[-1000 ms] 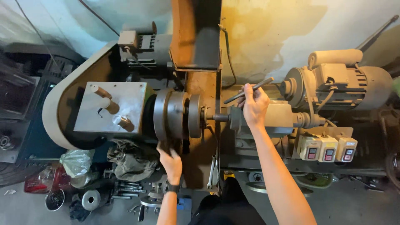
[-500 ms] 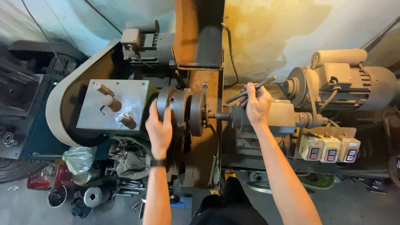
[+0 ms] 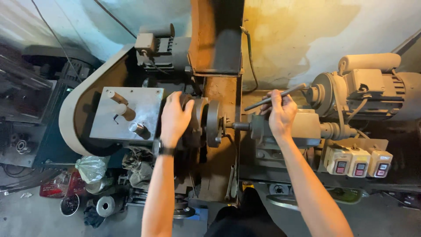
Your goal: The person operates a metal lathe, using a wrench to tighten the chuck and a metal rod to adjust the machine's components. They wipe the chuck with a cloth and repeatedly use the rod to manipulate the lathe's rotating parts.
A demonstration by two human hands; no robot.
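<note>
A stained, yellowed wall (image 3: 333, 39) stands behind an old lathe (image 3: 219, 145) in a crowded workshop, with a grey concrete floor (image 3: 26, 215) below. A curved belt guard (image 3: 70, 109) wraps the machine's left end, and a grey plate (image 3: 144, 101) with three stubby levers sits inside it. To the right a motor (image 3: 377, 87) is mounted above three switch boxes (image 3: 359, 161). The round chuck (image 3: 206, 123) sits at the middle of the machine. The left hand (image 3: 174, 118) lies over the chuck, fingers curled around its rim. The right hand (image 3: 281, 115) is closed around a thin metal bar (image 3: 276, 97) that slants up to the right above the tailstock (image 3: 302, 127). A plastic bag (image 3: 91, 166) and small cans lie on the floor at lower left
</note>
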